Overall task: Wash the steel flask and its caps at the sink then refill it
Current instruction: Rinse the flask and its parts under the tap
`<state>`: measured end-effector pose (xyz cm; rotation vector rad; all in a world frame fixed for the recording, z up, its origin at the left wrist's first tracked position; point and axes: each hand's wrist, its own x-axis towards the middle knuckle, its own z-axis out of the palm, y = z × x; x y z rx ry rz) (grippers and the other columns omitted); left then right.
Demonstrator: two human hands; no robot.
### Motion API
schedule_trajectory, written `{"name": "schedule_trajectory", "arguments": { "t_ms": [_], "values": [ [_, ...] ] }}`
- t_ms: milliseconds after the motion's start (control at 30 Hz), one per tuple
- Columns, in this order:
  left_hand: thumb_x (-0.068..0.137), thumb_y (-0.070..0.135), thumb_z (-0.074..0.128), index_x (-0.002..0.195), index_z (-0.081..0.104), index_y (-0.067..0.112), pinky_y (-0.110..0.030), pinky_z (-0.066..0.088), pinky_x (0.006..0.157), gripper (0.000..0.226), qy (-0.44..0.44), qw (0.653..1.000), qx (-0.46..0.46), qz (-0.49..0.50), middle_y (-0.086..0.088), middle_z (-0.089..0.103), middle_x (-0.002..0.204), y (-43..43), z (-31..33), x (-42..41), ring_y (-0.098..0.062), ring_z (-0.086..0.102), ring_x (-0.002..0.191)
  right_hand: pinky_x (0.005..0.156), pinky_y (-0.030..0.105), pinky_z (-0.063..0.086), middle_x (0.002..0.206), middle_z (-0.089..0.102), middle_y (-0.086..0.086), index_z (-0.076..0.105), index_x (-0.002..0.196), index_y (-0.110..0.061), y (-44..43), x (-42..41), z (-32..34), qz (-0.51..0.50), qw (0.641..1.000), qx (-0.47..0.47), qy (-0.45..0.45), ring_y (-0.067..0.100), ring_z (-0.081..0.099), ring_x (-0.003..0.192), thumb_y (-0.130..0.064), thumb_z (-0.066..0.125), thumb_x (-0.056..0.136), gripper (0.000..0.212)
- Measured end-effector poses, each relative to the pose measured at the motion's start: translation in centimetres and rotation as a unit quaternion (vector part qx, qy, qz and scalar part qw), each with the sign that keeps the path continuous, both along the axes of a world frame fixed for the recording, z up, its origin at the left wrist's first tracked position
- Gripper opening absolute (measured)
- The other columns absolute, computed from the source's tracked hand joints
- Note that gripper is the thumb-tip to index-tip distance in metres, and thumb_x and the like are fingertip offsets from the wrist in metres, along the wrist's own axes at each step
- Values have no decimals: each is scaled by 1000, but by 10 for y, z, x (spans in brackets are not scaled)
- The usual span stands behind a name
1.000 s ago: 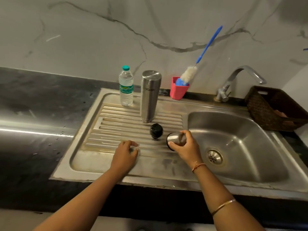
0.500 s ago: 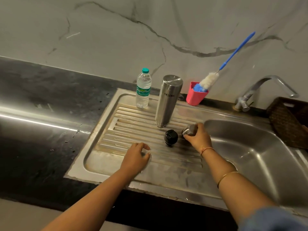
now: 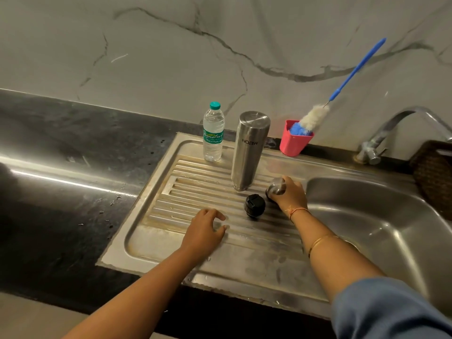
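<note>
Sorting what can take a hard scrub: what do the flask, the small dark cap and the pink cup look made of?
Flask: brushed steel, with streaky highlights and a printed logo. Dark cap: probably black plastic, glossy moulded top. Pink cup: likely matte plastic, uniform colour, no shine.

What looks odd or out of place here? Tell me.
The steel flask stands upside down on the drainboard: its lettering reads inverted. Rusty brown staining lines the drainboard's grooves.

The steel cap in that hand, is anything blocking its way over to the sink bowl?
Nothing visible does. The right hand holds the steel cap on the draining board, right beside the sink bowl. The black cap and flask sit on the other side.
</note>
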<state>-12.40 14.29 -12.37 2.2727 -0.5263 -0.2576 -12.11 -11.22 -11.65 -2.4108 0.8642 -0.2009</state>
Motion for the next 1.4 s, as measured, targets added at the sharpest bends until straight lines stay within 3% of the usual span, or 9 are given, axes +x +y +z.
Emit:
{"name": "schedule_trajectory", "arguments": {
  "t_ms": [300, 533, 700, 900, 1033, 1133, 1233, 1300, 1400],
  "values": [
    [88, 25, 64, 110, 59, 23, -21, 35, 80, 22, 2, 1000, 12, 7, 5, 48, 114, -4, -3, 2, -13, 48, 105, 100, 40, 43, 132, 43, 18, 35, 139, -14, 3, -22, 5, -10, 997, 56, -52, 36, 47, 119, -23, 78, 72, 80],
    [86, 21, 66, 109, 59, 22, -26, 41, 85, 24, -13, 1000, 4, 10, 2, 51, 116, -9, -2, -2, -17, 50, 108, 87, 22, 38, 130, 43, 17, 48, 129, -8, 22, -59, 8, -41, 988, 39, -144, 31, 52, 112, -4, 68, 80, 52],
    [84, 14, 67, 109, 61, 18, -36, 49, 89, 26, -76, 996, -35, 4, 5, 51, 110, -12, -1, -12, -19, 54, 105, 80, 20, 39, 121, 49, 17, 60, 110, -3, 30, -75, 5, -29, 984, -6, -174, 30, 56, 100, -2, 64, 82, 28],
    [86, 22, 66, 112, 62, 18, -17, 31, 83, 26, -135, 986, -13, -94, 1, 55, 115, -40, 1, -36, -18, 51, 108, 76, 25, 43, 107, 55, 12, 66, 89, -7, 19, -96, -2, -6, 994, 25, -110, 29, 58, 94, -7, 62, 83, 7],
    [87, 23, 64, 120, 57, 16, -11, 28, 88, 34, -141, 977, -15, -159, 1, 52, 121, -72, 1, -52, -15, 48, 114, 79, 18, 37, 113, 53, 11, 66, 96, -5, 8, -115, 1, -4, 991, -24, -133, 25, 55, 97, -4, 61, 83, 13],
    [84, 9, 65, 105, 65, 14, -25, 48, 85, 22, -135, 972, -47, -184, -1, 58, 107, -96, 5, -61, -16, 58, 97, 82, 28, 48, 112, 53, 14, 67, 95, -4, -7, -126, 7, -9, 988, -30, -152, 27, 57, 93, -1, 61, 82, 15],
    [82, 1, 63, 84, 68, 10, -37, 53, 70, 11, -142, 972, -57, -176, -2, 61, 85, -121, 9, -68, -18, 61, 76, 73, 28, 48, 104, 57, 14, 68, 87, -4, -29, -138, 11, -25, 985, -43, -164, 28, 59, 84, 1, 59, 82, 12],
    [84, 5, 63, 93, 69, 12, -35, 53, 74, 13, -135, 971, -57, -187, -2, 62, 93, -139, 12, -74, -20, 62, 83, 78, 30, 48, 103, 58, 15, 68, 90, -4, -51, -146, 11, -26, 990, -18, -139, 31, 59, 88, 1, 60, 81, 13],
    [84, 19, 66, 126, 55, 18, -27, 43, 95, 43, -117, 969, 3, -219, -1, 51, 124, -172, 15, -82, -18, 50, 113, 101, 31, 38, 122, 50, 15, 62, 113, -9, -84, -158, 11, 6, 999, 38, -2, 30, 51, 114, -13, 70, 79, 36]
  ]
}}
